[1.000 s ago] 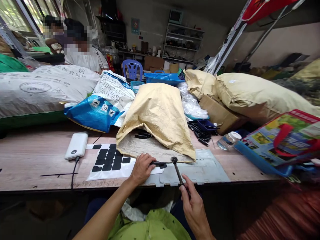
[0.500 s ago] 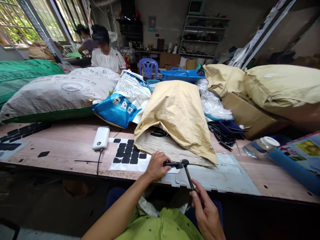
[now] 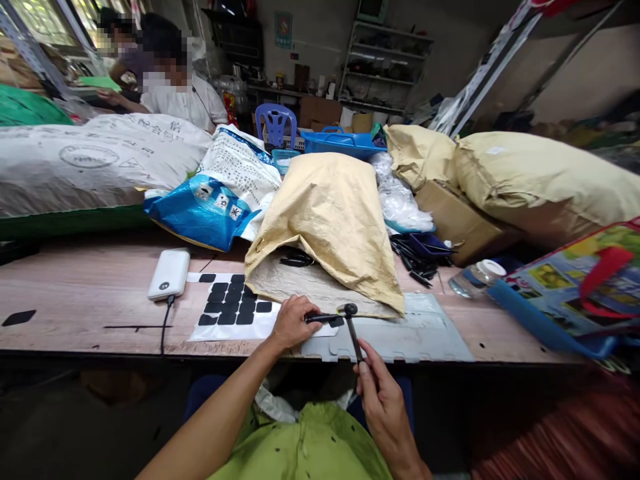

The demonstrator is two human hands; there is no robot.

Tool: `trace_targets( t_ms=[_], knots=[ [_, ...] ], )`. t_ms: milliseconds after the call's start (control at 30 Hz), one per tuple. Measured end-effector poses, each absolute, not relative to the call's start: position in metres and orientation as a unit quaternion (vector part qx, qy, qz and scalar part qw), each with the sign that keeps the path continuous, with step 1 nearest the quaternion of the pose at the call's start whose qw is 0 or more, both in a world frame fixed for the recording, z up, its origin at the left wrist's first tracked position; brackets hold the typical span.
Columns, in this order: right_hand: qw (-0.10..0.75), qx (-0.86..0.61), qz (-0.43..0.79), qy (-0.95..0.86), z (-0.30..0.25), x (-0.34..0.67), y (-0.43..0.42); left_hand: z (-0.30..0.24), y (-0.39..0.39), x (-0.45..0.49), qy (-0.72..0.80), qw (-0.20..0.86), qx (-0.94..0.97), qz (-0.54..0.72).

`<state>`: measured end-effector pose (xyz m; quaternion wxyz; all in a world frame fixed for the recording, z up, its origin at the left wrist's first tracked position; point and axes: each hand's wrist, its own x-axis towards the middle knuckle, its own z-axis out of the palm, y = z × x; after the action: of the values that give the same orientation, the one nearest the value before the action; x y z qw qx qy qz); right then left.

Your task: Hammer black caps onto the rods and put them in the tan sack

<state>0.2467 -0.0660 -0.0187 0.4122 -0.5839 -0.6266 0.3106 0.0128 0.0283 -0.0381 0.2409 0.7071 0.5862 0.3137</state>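
My left hand (image 3: 291, 323) is closed around a slim black part (image 3: 323, 318) lying at the near edge of the wooden table (image 3: 85, 293). My right hand (image 3: 383, 407) grips the handle of a small hammer (image 3: 351, 331), whose round head sits just above the tip of the black part. Both rest over a grey metal plate (image 3: 415, 333). Left of my left hand lies a white sheet with several black square pads (image 3: 230, 308).
A tan woven sack (image 3: 330, 220) with black parts in its mouth lies behind my hands. A white power bank (image 3: 169, 274), a blue-white bag (image 3: 215, 200), more sacks, a cardboard box (image 3: 460, 223), a clear jar (image 3: 473, 278) and a colourful bag (image 3: 575, 283) crowd the table. Two people sit far left.
My view swung left and back again. Both hands stay at the table edge, the hammer head still over the black part.
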Motion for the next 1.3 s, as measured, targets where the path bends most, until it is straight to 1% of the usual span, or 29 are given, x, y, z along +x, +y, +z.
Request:
trace_targets(
  t_ms=[133, 367, 533, 667, 833, 1000, 1100, 1200, 1300],
  knots=[
    [0.393, -0.573, 0.325, -0.642, -0.014, 0.244, -0.064, -0.037, 0.028, 0.012, 0.586, 0.246, 0.707, 0.310],
    [0.381, -0.552, 0.302, -0.677, -0.010, 0.241, -0.061, -0.038, 0.030, 0.013, 0.589, 0.249, 0.704, 0.308],
    [0.380, -0.528, 0.287, -0.703, -0.017, 0.239, -0.059, -0.039, 0.031, 0.014, 0.590, 0.250, 0.701, 0.313],
    [0.359, -0.529, 0.300, -0.708, -0.019, 0.239, -0.057, -0.037, 0.030, 0.014, 0.591, 0.255, 0.696, 0.318],
    [0.368, -0.515, 0.297, -0.715, -0.010, 0.233, -0.056, -0.035, 0.029, 0.014, 0.591, 0.256, 0.697, 0.314],
    [0.343, -0.510, 0.321, -0.721, -0.008, 0.223, -0.058, -0.035, 0.028, 0.015, 0.593, 0.252, 0.697, 0.313],
    [0.346, -0.525, 0.323, -0.708, -0.009, 0.227, -0.057, -0.036, 0.028, 0.015, 0.591, 0.254, 0.697, 0.317],
    [0.363, -0.547, 0.280, -0.700, -0.010, 0.240, -0.051, -0.035, 0.029, 0.012, 0.582, 0.264, 0.698, 0.325],
    [0.365, -0.579, 0.193, -0.703, -0.017, 0.258, -0.041, -0.035, 0.029, 0.008, 0.560, 0.291, 0.690, 0.353]
  ],
)
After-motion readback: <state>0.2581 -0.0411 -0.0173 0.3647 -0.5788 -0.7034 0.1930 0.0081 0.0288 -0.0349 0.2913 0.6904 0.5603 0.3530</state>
